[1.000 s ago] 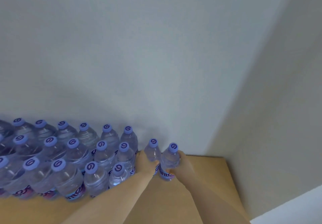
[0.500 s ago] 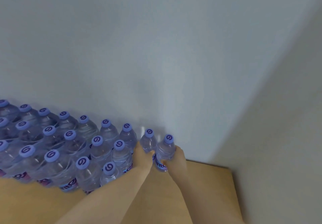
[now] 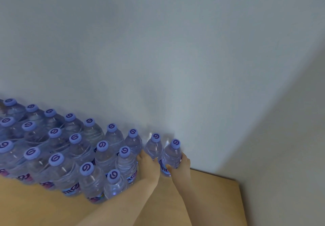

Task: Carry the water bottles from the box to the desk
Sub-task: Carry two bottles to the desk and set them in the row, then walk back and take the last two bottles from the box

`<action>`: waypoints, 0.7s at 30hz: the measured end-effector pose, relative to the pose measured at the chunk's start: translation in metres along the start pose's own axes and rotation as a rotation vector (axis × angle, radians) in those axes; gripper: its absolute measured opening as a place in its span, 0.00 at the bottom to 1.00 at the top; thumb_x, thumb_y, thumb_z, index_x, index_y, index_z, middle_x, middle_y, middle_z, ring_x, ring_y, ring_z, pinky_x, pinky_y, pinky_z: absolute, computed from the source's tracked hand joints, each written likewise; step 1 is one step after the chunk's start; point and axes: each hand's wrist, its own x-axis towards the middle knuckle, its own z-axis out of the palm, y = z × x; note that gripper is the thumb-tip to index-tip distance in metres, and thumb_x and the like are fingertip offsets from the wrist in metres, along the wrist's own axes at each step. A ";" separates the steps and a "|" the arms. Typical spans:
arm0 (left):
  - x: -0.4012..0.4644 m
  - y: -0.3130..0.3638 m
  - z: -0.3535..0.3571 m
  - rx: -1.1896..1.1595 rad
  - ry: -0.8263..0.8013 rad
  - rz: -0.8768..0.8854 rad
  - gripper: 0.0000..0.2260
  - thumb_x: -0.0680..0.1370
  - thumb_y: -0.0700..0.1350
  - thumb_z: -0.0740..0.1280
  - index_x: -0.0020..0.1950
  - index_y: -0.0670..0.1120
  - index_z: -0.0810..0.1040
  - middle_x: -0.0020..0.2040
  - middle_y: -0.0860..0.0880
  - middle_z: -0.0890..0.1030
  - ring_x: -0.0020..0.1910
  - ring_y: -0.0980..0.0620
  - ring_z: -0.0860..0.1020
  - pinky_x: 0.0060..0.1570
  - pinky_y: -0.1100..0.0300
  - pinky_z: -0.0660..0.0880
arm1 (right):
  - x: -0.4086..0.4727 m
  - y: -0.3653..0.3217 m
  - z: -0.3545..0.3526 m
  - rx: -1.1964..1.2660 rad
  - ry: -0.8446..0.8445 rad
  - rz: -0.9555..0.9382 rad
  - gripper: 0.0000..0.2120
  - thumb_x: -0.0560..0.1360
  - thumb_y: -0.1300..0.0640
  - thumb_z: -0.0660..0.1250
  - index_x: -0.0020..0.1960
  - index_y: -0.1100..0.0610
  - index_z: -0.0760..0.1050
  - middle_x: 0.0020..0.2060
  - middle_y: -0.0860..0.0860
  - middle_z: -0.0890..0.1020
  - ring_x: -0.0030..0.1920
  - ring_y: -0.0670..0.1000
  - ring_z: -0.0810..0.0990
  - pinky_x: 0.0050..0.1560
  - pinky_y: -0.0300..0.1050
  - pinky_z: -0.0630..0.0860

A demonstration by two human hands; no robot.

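Several clear water bottles (image 3: pixel 73 155) with purple caps stand in rows on the wooden desk (image 3: pixel 216 196), against the pale wall. At the right end of the back row, my left hand (image 3: pixel 146 163) grips one bottle (image 3: pixel 154 148) by its body. Beside it my right hand (image 3: pixel 179 165) grips another bottle (image 3: pixel 172 155), thumb in front and fingers round the far side. Both bottles are upright and touch or nearly touch each other, close to the wall. The box is out of view.
The pale wall (image 3: pixel 158 50) runs right behind the bottles. A second wall (image 3: pixel 290 138) meets it at a corner to the right. The desk's right edge (image 3: pixel 241 203) lies close to my right arm. Bare desk shows in front of the bottle rows.
The view has shifted, so the rows sit lower right in the frame. Both hands have pushed their bottles slightly farther back toward the wall and keep hold of them.
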 end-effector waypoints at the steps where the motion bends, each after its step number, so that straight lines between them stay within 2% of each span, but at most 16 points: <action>1: -0.003 0.001 -0.001 0.017 0.009 -0.010 0.17 0.76 0.32 0.63 0.65 0.33 0.70 0.60 0.36 0.74 0.60 0.40 0.73 0.59 0.53 0.72 | -0.002 -0.001 0.000 -0.006 -0.006 0.028 0.13 0.69 0.69 0.68 0.53 0.64 0.71 0.52 0.62 0.76 0.42 0.54 0.73 0.35 0.37 0.69; 3: -0.007 0.000 -0.003 0.056 -0.022 0.002 0.13 0.75 0.30 0.60 0.59 0.33 0.73 0.56 0.35 0.75 0.57 0.39 0.75 0.58 0.50 0.73 | -0.006 -0.001 0.000 -0.056 -0.044 0.109 0.11 0.71 0.64 0.70 0.50 0.63 0.70 0.49 0.60 0.76 0.46 0.56 0.74 0.41 0.42 0.70; 4: -0.009 -0.004 -0.005 0.064 -0.048 0.009 0.13 0.74 0.29 0.59 0.57 0.34 0.74 0.53 0.36 0.76 0.55 0.39 0.75 0.58 0.48 0.73 | -0.010 0.001 -0.001 -0.119 -0.109 0.144 0.08 0.74 0.62 0.69 0.45 0.60 0.69 0.45 0.58 0.75 0.46 0.56 0.74 0.42 0.43 0.69; 6: -0.014 -0.012 -0.011 0.060 -0.121 0.005 0.13 0.74 0.30 0.59 0.56 0.37 0.75 0.52 0.40 0.78 0.54 0.42 0.77 0.57 0.49 0.74 | -0.018 0.008 -0.002 -0.268 -0.261 0.156 0.13 0.80 0.61 0.61 0.38 0.55 0.63 0.38 0.51 0.70 0.44 0.52 0.69 0.39 0.37 0.66; 8: -0.021 -0.023 -0.017 0.100 -0.211 0.000 0.13 0.76 0.31 0.58 0.56 0.41 0.75 0.50 0.45 0.78 0.52 0.46 0.77 0.55 0.52 0.75 | -0.030 0.013 -0.002 -0.315 -0.339 0.133 0.10 0.80 0.62 0.57 0.40 0.55 0.63 0.35 0.49 0.65 0.38 0.48 0.65 0.33 0.35 0.62; 9: -0.024 -0.029 -0.020 0.140 -0.261 -0.002 0.12 0.76 0.32 0.57 0.54 0.42 0.76 0.47 0.44 0.77 0.51 0.45 0.77 0.53 0.53 0.75 | -0.035 0.014 -0.002 -0.335 -0.358 0.121 0.09 0.79 0.64 0.57 0.41 0.56 0.63 0.34 0.50 0.64 0.34 0.47 0.63 0.32 0.36 0.61; 11: -0.032 -0.041 -0.027 0.203 -0.336 0.006 0.09 0.76 0.33 0.56 0.48 0.39 0.76 0.44 0.38 0.76 0.48 0.44 0.77 0.47 0.54 0.73 | -0.041 0.017 0.001 -0.381 -0.381 0.120 0.14 0.77 0.64 0.58 0.35 0.56 0.60 0.31 0.51 0.61 0.30 0.47 0.58 0.30 0.39 0.58; 12: -0.037 -0.047 -0.030 0.224 -0.371 0.021 0.09 0.76 0.33 0.56 0.44 0.40 0.75 0.43 0.38 0.76 0.43 0.47 0.77 0.42 0.57 0.70 | -0.046 0.017 0.002 -0.408 -0.402 0.117 0.16 0.77 0.63 0.59 0.33 0.55 0.58 0.29 0.51 0.60 0.29 0.47 0.58 0.30 0.39 0.57; 13: -0.043 -0.053 -0.033 0.239 -0.402 0.039 0.11 0.76 0.33 0.56 0.39 0.44 0.73 0.37 0.43 0.73 0.39 0.50 0.74 0.41 0.60 0.67 | -0.051 0.015 0.003 -0.434 -0.430 0.131 0.16 0.76 0.62 0.59 0.32 0.55 0.58 0.29 0.51 0.60 0.28 0.48 0.58 0.29 0.39 0.57; 14: -0.048 -0.059 -0.037 0.250 -0.418 0.052 0.13 0.76 0.33 0.57 0.37 0.49 0.70 0.38 0.47 0.71 0.38 0.53 0.71 0.41 0.61 0.66 | -0.056 0.015 0.004 -0.462 -0.464 0.148 0.15 0.76 0.62 0.59 0.32 0.56 0.60 0.29 0.51 0.62 0.28 0.48 0.59 0.28 0.38 0.58; 15: -0.053 -0.065 -0.041 0.259 -0.423 0.067 0.14 0.77 0.33 0.57 0.39 0.51 0.69 0.42 0.52 0.70 0.41 0.54 0.70 0.43 0.61 0.68 | -0.061 0.015 0.005 -0.480 -0.503 0.181 0.12 0.76 0.61 0.59 0.34 0.57 0.63 0.30 0.52 0.64 0.28 0.48 0.61 0.28 0.38 0.59; 17: -0.062 -0.078 -0.052 0.313 -0.433 0.095 0.11 0.78 0.36 0.58 0.48 0.51 0.76 0.48 0.50 0.76 0.49 0.54 0.74 0.53 0.60 0.72 | -0.073 0.019 0.009 -0.504 -0.594 0.275 0.06 0.76 0.58 0.59 0.41 0.57 0.69 0.33 0.52 0.71 0.29 0.49 0.67 0.29 0.36 0.64; 19: -0.068 -0.090 -0.066 0.348 -0.437 0.081 0.14 0.79 0.38 0.59 0.59 0.47 0.79 0.55 0.50 0.80 0.55 0.53 0.77 0.58 0.61 0.73 | -0.085 0.020 0.016 -0.539 -0.684 0.324 0.07 0.76 0.55 0.59 0.47 0.57 0.73 0.39 0.52 0.77 0.32 0.48 0.74 0.36 0.39 0.72; 21: -0.072 -0.101 -0.085 0.336 -0.423 0.062 0.15 0.78 0.37 0.59 0.61 0.45 0.79 0.58 0.50 0.81 0.57 0.53 0.78 0.59 0.62 0.73 | -0.097 0.017 0.028 -0.564 -0.769 0.332 0.11 0.77 0.52 0.59 0.53 0.57 0.75 0.44 0.51 0.80 0.36 0.46 0.77 0.44 0.42 0.76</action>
